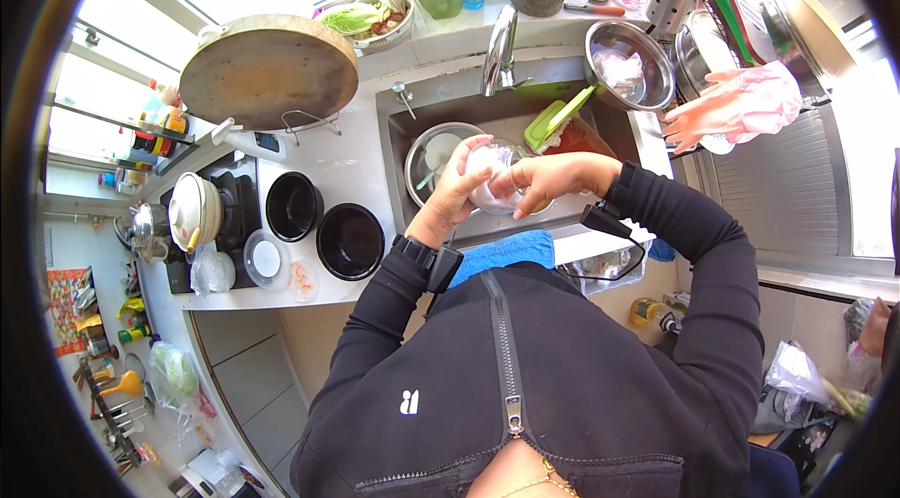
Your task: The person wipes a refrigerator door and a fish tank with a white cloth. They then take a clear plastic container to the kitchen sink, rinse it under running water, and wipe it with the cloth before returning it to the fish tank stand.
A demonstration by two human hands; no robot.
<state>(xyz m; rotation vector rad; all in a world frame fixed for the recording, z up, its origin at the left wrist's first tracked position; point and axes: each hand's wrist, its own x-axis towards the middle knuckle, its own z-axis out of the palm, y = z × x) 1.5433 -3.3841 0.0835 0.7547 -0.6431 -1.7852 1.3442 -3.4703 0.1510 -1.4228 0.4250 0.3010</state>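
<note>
A clear round bowl is held over the front of the steel sink. My left hand cups its left side, thumb near the rim. My right hand grips its right side, with fingers reaching inside and the thumb outside. Whether the bowl is glass or plastic cannot be told. Below and behind my left hand, a round metal basin sits in the sink with a pale round thing in it. A green plastic item leans in the sink to the right, beside something orange-red.
A chrome faucet stands behind the sink. Two black pots and clear lids sit on the left counter. A thick round chopping board leans behind them. A steel bowl and pink rubber gloves are at the right.
</note>
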